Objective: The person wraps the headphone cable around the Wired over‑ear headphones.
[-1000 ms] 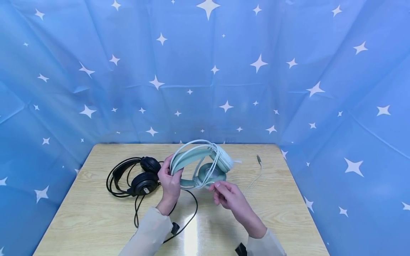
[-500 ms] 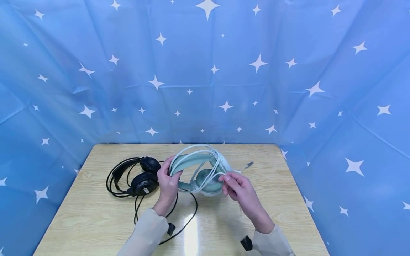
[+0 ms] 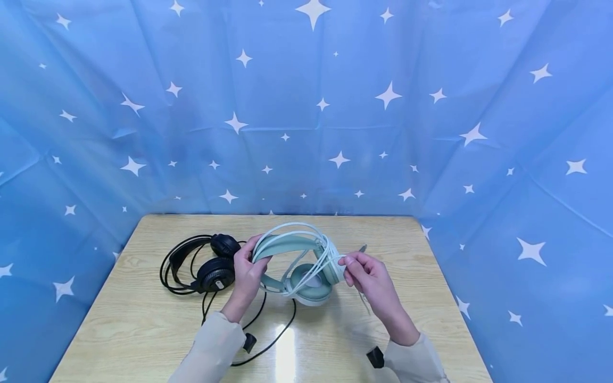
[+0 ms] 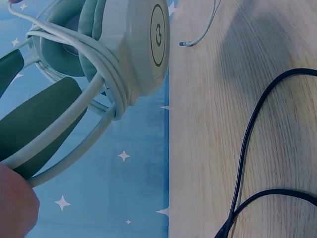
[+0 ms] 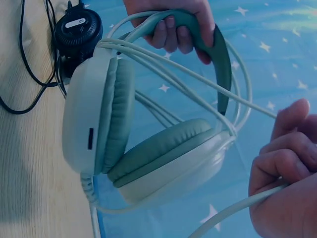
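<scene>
My left hand (image 3: 246,274) grips the padded headband of a pair of mint-green and white headphones (image 3: 312,282), held above the table. In the right wrist view, the fingers of that hand (image 5: 176,27) curl round the band. Several turns of pale cable (image 5: 181,88) wrap across the headphones between the ear cups and the band. To the right of the ear cups, my right hand (image 3: 372,276) pinches a taut stretch of this cable between thumb and forefinger. Another length of it passes through the curled lower fingers. The cable's plug (image 4: 185,43) shows over the tabletop.
Black headphones (image 3: 215,274) lie on the wooden table (image 3: 407,319) to the left, close to my left hand. Their black cable (image 3: 280,335) loops toward the table's front. A blue curtain (image 3: 306,133) with white stars stands behind the table and along both sides.
My right hand has moved to the right and slightly up, drawing the pale cable taut. The plug end has shifted left, and the mint headphones have come down a little.
</scene>
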`<state>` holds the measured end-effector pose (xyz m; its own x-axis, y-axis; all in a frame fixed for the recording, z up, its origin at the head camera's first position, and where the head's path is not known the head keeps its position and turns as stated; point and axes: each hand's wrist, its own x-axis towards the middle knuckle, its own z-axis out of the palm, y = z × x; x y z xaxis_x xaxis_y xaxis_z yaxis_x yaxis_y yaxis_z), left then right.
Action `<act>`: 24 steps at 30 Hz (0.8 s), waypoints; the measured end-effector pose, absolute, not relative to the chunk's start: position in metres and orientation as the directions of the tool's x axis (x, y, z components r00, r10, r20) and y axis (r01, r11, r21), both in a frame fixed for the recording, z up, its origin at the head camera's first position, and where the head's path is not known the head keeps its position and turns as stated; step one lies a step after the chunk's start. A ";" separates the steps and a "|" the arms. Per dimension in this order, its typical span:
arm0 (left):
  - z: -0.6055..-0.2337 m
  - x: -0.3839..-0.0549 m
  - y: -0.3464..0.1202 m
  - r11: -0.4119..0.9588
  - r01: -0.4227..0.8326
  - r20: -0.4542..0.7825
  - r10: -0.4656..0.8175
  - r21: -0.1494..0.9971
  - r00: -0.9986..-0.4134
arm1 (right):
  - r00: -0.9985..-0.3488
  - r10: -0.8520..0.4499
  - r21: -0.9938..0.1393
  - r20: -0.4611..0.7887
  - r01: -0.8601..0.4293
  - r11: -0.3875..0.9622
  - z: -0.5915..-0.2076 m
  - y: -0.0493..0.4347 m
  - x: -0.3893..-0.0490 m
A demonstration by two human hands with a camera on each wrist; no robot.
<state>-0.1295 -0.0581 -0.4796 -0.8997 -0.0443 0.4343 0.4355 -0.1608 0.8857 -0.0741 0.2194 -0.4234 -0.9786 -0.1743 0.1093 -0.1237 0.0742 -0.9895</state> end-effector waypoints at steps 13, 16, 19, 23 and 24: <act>-0.470 -0.135 -0.071 -0.039 0.464 0.465 0.072 0.885 -0.882 | -0.982 -0.151 -0.925 0.112 -0.158 0.346 -0.410 0.238 -0.073; -0.469 -0.135 -0.072 -0.019 0.459 0.457 0.126 0.888 -0.880 | -0.987 -0.096 -0.876 0.130 -0.160 0.456 -0.409 0.241 -0.075; -0.469 -0.134 -0.072 -0.011 0.439 0.435 0.160 0.898 -0.886 | -0.987 -0.064 -0.851 0.144 -0.157 0.501 -0.410 0.244 -0.078; -0.468 -0.133 -0.072 -0.051 0.386 0.388 0.187 0.921 -0.902 | -0.986 -0.062 -0.847 0.156 -0.166 0.505 -0.413 0.248 -0.083; -0.467 -0.133 -0.072 -0.067 0.373 0.378 0.195 0.926 -0.905 | -0.985 -0.062 -0.848 0.161 -0.170 0.502 -0.413 0.250 -0.084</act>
<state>-0.1331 -0.0724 -0.4673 -0.9049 0.1948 0.3785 0.3727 -0.0669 0.9255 -0.0841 0.2496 -0.4133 -0.9851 -0.0616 0.1608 -0.1698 0.5023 -0.8478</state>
